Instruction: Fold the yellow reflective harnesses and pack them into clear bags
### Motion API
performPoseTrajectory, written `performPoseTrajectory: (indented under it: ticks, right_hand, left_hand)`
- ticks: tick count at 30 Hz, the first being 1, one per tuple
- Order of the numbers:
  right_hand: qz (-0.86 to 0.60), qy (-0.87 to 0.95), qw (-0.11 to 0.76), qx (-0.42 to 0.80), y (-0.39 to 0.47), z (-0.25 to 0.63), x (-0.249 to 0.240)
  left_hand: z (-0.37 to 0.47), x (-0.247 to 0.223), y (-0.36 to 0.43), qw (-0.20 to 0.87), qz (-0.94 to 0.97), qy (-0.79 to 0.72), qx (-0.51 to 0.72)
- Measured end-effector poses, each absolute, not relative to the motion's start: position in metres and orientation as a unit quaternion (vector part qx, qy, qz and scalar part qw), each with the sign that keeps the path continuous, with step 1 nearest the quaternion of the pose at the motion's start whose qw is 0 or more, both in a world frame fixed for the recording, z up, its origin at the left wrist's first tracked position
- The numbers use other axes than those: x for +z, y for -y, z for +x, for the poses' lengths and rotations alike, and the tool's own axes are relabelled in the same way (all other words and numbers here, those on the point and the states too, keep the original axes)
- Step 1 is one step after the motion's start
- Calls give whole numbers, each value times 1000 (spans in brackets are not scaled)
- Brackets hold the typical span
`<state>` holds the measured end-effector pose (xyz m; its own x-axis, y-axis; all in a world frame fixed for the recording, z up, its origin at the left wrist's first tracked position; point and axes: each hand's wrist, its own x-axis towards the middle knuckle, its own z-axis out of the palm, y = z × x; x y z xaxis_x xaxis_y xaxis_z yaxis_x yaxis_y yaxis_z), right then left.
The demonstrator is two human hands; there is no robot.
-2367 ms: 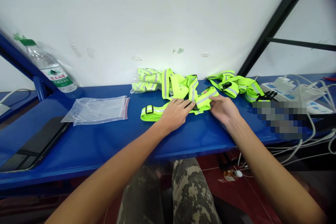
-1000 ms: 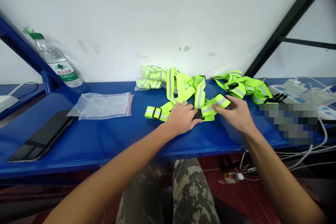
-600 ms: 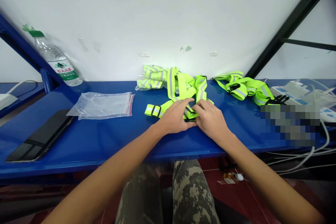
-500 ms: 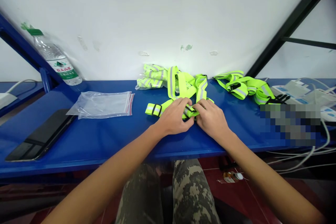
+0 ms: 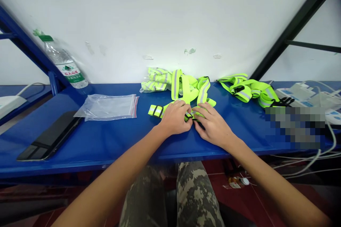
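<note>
Lime-green with a grey stripe, the strap (image 5: 187,92) lies loosely looped on the blue bench (image 5: 117,142), right before the person. I see the left hand (image 5: 176,117) clamped on its near folds; just beside, the right hand (image 5: 212,125) rests fingers-spread on them, though whether it grips I can't tell.
</note>
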<state>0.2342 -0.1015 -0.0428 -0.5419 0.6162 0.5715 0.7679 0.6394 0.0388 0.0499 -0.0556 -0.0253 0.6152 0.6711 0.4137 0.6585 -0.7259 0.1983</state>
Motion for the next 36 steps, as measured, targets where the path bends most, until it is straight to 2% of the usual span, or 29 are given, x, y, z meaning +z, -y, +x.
performPoseTrajectory:
  ticks: [5,12,17,21,23,26,27,31,36]
  right_hand:
    - [-405,872,254,-102,102,232,-44]
    - [-434,870,204,-113,103,234,-44]
    - [-439,865,216,-112,102,234,-46]
    - [-422,871,233,-92,101,235,-47]
    - [-431,867,230,-98,101,235,-48]
    - [-465,848,219,-132,103,234,-49]
    - [-474,843,215,-140,103,234,-49]
    - [-477,842,210,-139,102,234,-52]
    - [-461,854,211,-119,100,235,-51]
  left_hand:
    - [42,-21,53,42,902,-374,213]
    - [19,7,41,50,911,-375,162]
    - [-8,14,26,64,849,-519,73]
    - [-25,14,20,112,783,-611,3]
    - [-29,18,20,174,759,-627,1]
    - [-26,25,23,275,738,-612,67]
    - [-24,26,24,268,742,-602,122]
    - [-4,18,29,121,755,-535,360]
    - [38,-10,42,141,745,-465,457]
